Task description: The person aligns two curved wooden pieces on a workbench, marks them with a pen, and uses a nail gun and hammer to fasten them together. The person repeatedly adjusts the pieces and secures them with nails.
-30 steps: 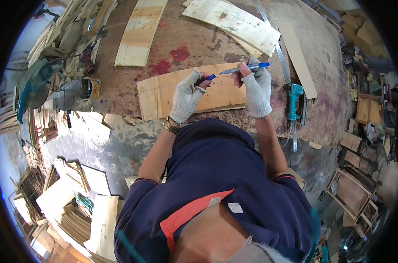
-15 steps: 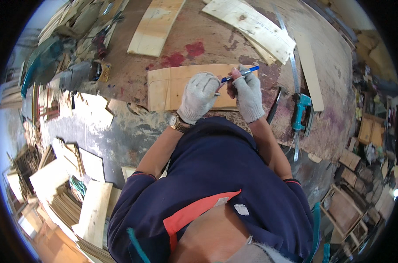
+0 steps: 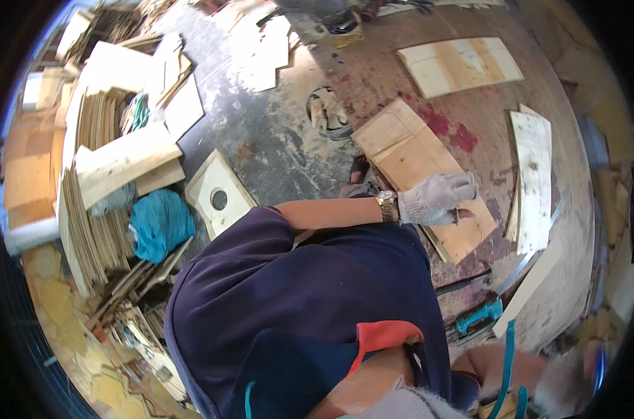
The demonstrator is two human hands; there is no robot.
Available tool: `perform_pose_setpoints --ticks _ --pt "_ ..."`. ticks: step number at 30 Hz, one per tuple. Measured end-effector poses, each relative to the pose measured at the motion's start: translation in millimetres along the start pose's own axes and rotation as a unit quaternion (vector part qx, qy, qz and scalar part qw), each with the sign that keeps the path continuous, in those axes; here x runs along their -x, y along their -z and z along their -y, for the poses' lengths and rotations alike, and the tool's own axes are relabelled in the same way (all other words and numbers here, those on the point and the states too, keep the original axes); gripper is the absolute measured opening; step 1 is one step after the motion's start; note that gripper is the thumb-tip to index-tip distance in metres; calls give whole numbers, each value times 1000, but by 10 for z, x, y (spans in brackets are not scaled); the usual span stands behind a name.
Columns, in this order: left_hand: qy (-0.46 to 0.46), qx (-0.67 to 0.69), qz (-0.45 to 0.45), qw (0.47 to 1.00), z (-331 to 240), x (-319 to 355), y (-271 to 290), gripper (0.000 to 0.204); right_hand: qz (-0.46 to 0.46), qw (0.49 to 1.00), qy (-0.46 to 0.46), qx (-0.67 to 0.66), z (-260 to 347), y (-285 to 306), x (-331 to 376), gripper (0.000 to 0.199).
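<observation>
My left hand [image 3: 436, 198], in a pale knitted glove with bare fingertips, lies over a light-brown wooden board [image 3: 408, 159]. Its thumb stands apart from the loosely bent fingers. Pencil-like lines cross the board, and another piece of wood shows under its near edge. Out at the lower right, my right hand [image 3: 572, 385] is smeared by motion, its gloved fingers hard to separate. A blue pen [image 3: 600, 369] shows at that hand, upright and blurred. Close to my body lie a dark-handled hammer [image 3: 463, 282] and a teal power tool [image 3: 480, 317].
Pale boards [image 3: 460, 66] lie at the far side, and more white boards [image 3: 533, 181] at the right beside a metal ruler [image 3: 516, 272]. A thin wooden strip [image 3: 530, 290] lies near the teal tool. Stacked wood [image 3: 97, 209] and a blue bag [image 3: 161, 223] are at the left.
My view has turned left. My right hand has left the board and swung out to the lower right with the blue pen. My left hand now rests toward the board's right end.
</observation>
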State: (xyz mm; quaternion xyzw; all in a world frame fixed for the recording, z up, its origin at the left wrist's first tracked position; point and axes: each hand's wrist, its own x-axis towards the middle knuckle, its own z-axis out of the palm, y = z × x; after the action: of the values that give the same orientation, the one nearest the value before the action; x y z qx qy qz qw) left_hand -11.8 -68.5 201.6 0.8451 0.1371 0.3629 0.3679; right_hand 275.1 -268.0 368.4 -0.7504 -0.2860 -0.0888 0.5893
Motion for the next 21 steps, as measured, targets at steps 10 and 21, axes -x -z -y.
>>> perform_pose_setpoints --ticks 10,21 --pt "-20 -9 5 1000 -19 156 -106 48 25 995 66 72 -115 325 -203 27" --pt "-1 -15 46 999 3 225 -98 46 31 995 58 71 -181 378 -186 26"
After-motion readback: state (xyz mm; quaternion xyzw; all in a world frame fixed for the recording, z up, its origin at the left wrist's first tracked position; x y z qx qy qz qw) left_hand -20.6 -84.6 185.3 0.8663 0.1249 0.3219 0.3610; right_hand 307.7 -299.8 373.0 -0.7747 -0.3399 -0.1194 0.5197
